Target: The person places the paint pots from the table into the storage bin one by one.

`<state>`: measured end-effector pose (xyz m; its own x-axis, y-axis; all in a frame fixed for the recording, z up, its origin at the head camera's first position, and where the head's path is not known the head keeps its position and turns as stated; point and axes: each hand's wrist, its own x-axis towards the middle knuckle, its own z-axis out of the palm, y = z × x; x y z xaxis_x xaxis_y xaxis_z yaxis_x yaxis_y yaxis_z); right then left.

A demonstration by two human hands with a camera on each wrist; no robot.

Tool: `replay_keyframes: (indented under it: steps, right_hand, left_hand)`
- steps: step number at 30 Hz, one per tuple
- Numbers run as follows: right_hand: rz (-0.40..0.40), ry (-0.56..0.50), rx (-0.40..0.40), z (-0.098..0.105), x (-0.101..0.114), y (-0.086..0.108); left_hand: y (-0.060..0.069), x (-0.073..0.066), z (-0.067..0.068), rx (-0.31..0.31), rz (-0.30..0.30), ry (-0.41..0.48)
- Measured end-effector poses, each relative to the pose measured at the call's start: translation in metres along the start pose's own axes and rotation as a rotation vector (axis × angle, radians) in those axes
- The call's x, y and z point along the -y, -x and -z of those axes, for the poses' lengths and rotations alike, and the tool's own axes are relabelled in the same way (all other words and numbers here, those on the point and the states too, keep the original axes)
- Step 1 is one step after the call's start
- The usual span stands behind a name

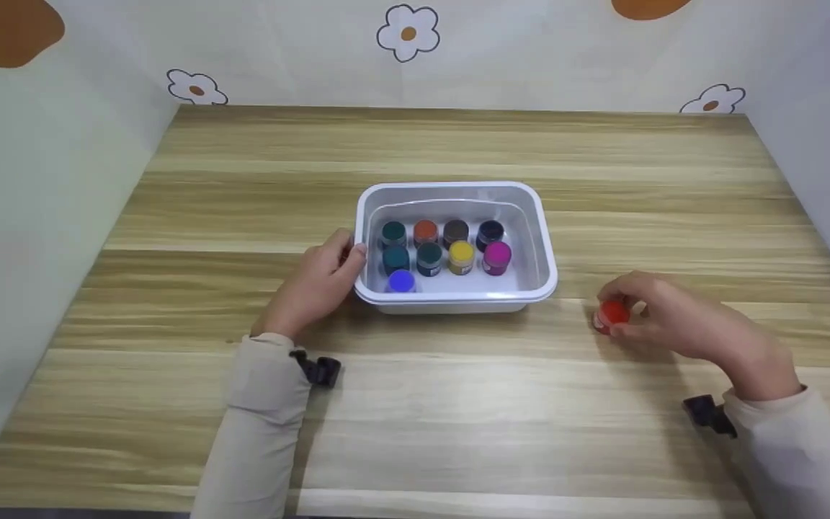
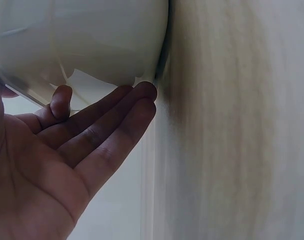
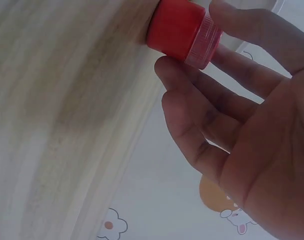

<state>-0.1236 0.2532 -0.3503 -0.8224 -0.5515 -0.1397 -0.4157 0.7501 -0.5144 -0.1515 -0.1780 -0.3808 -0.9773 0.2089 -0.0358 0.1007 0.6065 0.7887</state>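
Observation:
A white plastic tub (image 1: 458,296) stands on the table, with several small paint jars inside it. My left hand (image 1: 318,285) holds the tub's left side, its thumb at the rim and its other fingers against the outer wall (image 2: 106,35). To the right of the tub, my right hand (image 1: 681,321) pinches a red paint jar (image 1: 612,317) between thumb and fingers. In the right wrist view this jar (image 3: 177,27) is upright on the tabletop, its clear lid by the fingertips.
Inside the tub, a yellow jar (image 1: 461,256), a magenta jar (image 1: 497,257) and dark jars stand in two rows. A blue-topped jar (image 1: 401,281) is at the front left. Pale walls border the wooden table (image 1: 472,432) at the back and sides.

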Motion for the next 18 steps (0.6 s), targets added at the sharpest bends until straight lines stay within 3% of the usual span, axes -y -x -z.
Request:
replay_keyframes:
  steps: [5,9,18]
  right_hand:
    - [0.018,0.020,-0.021,0.004,0.004,0.001]
    - [0.032,0.090,-0.088,0.017,0.013,0.002]
    - [0.105,0.174,-0.196,0.049,0.050,-0.007]
  left_hand:
    - [0.000,-0.001,0.000,0.015,0.016,-0.006]
    - [0.000,-0.001,0.000,0.025,0.025,0.001]
    - [0.001,-0.001,0.001,0.019,0.017,0.010]
